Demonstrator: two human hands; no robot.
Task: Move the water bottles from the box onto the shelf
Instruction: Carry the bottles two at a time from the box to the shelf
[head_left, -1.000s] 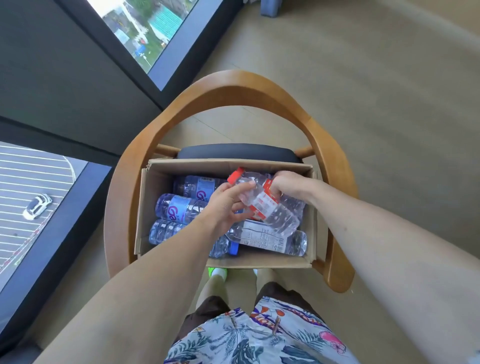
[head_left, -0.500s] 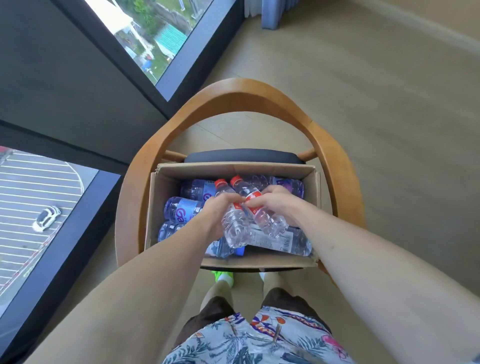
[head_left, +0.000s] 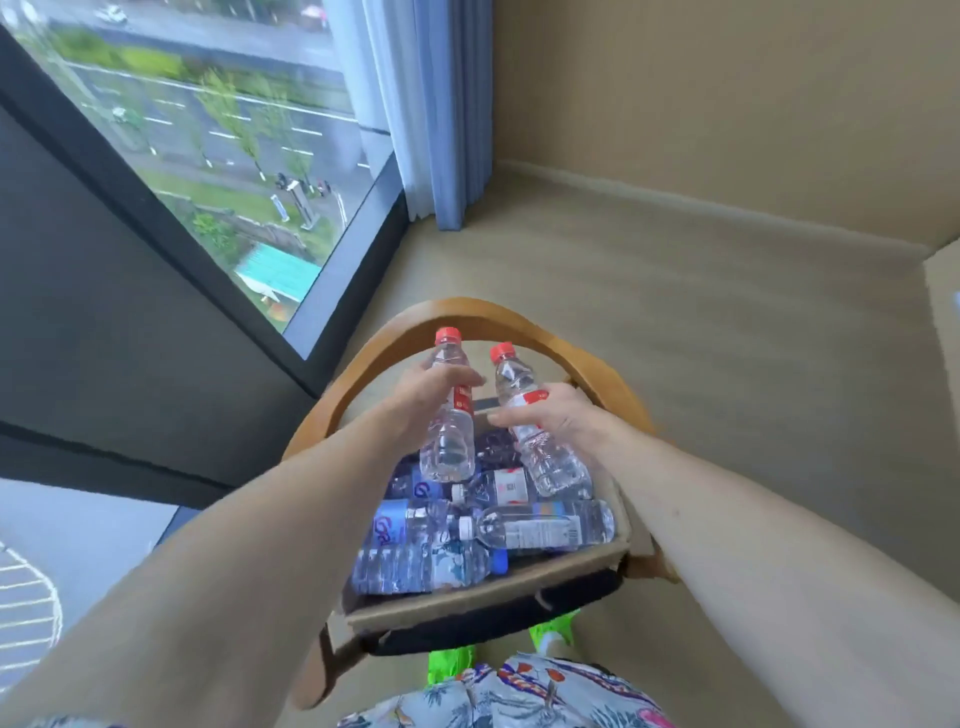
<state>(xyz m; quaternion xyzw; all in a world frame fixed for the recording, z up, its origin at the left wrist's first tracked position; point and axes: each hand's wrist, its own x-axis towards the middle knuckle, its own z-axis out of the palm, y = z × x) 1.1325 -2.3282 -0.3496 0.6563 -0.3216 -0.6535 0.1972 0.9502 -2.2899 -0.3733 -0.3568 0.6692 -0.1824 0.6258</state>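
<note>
My left hand (head_left: 434, 387) grips a clear red-capped water bottle (head_left: 448, 441) around its red label, cap pointing up and away. My right hand (head_left: 558, 415) holds a second red-capped bottle (head_left: 545, 460) the same way, just to the right. Both bottles hang above the open cardboard box (head_left: 467, 597), which lies on a chair seat. Several more bottles lie on their sides in the box, some with blue labels (head_left: 415, 564) and one with a white label (head_left: 540, 527). No shelf is in view.
The box sits on a wooden chair with a curved backrest (head_left: 587, 358) and dark cushion. A tall window (head_left: 208, 156) with a dark frame runs along the left, a blue curtain (head_left: 441, 104) hangs at the corner. Beige floor (head_left: 701, 338) stretches to the right.
Both hands have lifted their red-capped bottles up out of the box. The view has tilted upward, showing more window, curtain and wall.
</note>
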